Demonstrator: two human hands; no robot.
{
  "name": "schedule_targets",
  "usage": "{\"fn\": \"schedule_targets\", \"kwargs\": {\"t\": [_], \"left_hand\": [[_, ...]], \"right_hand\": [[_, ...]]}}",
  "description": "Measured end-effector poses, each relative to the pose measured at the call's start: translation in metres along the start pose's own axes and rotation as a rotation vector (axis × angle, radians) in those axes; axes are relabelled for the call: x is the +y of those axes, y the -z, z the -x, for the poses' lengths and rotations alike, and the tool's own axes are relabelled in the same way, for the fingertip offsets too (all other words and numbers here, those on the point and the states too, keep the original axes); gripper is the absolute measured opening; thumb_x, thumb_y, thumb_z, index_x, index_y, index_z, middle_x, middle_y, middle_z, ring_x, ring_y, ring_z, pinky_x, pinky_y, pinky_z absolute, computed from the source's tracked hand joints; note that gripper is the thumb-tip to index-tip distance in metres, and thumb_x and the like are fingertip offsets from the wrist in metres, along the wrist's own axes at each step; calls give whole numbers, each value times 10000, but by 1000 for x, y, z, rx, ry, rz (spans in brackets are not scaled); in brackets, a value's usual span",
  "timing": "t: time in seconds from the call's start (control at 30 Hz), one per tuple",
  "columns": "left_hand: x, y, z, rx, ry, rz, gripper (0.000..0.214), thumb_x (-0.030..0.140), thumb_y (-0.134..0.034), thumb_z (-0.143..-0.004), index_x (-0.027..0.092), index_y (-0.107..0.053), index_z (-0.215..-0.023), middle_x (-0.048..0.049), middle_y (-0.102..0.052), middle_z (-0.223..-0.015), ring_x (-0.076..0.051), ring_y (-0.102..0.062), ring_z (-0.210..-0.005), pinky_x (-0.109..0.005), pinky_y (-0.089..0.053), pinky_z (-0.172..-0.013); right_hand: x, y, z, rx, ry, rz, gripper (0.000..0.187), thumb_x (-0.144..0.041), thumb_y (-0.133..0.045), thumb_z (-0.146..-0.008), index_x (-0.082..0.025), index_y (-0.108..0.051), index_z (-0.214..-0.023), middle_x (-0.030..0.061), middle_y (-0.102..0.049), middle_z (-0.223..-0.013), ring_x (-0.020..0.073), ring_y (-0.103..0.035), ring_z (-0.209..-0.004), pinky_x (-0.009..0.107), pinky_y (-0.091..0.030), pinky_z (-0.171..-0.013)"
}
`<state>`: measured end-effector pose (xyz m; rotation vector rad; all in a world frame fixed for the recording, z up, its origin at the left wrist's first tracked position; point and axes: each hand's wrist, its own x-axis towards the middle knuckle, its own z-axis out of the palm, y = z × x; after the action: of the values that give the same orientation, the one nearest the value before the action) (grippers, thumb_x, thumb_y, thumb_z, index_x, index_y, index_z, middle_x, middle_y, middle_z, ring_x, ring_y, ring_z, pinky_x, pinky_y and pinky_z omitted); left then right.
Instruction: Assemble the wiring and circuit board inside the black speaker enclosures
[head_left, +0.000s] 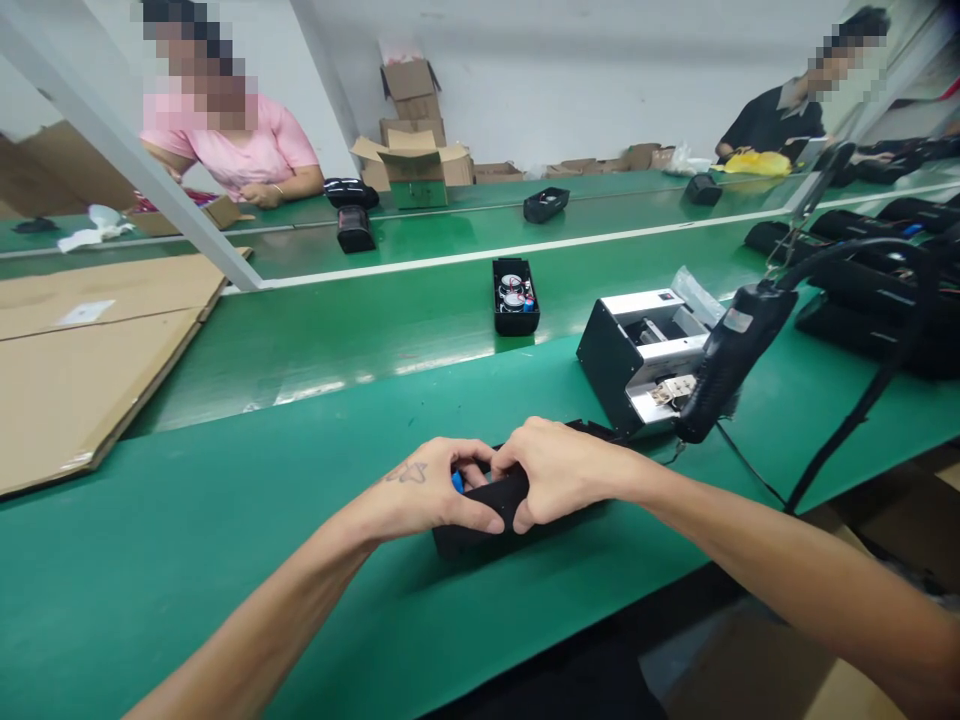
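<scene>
A black speaker housing (pixel 457 543) lies on the green bench top in front of me, tilted slightly across my view. My left hand (pixel 431 490) grips its near wall, with the thumb outside and the fingers reaching in over the edge. Close beside it, my right hand (pixel 551 475) pinches the same wall, its thumb almost meeting the left one. Something blue (pixel 457 481) shows inside, under my left fingers. Most of the housing's interior is hidden by my hands.
An electric screwdriver (pixel 731 350) hangs at right before a black-and-silver machine (pixel 645 350). An open speaker housing (pixel 515 298) sits on the conveyor (pixel 375 330). Cardboard (pixel 97 350) lies left; more black housings (pixel 877 280) are stacked right. Two people (pixel 240 150) sit across.
</scene>
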<state>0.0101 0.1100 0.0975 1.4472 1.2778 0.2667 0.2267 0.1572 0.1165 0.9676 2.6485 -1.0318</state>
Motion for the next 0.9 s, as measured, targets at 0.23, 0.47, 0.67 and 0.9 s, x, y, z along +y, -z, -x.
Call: {"fn": "schedule_targets", "kwargs": {"t": [0.23,0.47,0.67,0.9], "left_hand": [[4,2,-3,0,25,59,489,371,-951,-614,221,-760,-1038,89,-651,-747,-112,-547,-682,-261,-361,-647],[-1,2,-5,13,31,96,478,365,-954,-614,226,-727,-1011,98,-622,-743,-103,-532,-677,-252,-360,-641],[-5,3,-8,17,40,55,449,395,-955,-618,228,-736,-973,84,-638,-752,-115,-573,-668,-251,-384,-626],[-5,7,-8,-5,56,56,447,409,-968,-648,237,-748,-997,89,-679,-738,-111,-578,-659,-252,-386,-633]], "right_hand": [[2,-1,-4,10,27,-25,248,-357,-871,-663,-233,-754,-842,-51,-610,-658,134,-538,-593,261,-329,-524],[1,4,-11,-39,-24,-65,286,-353,-906,-615,-230,-714,-789,-56,-605,-656,139,-566,-625,257,-335,-508],[5,6,-18,-79,-32,-119,305,-385,-925,-614,-224,-710,-756,-60,-621,-659,137,-587,-614,264,-355,-500],[7,10,-19,-113,-17,-122,287,-390,-917,-639,-228,-733,-788,-62,-629,-659,135,-587,-608,258,-355,-488]]}}
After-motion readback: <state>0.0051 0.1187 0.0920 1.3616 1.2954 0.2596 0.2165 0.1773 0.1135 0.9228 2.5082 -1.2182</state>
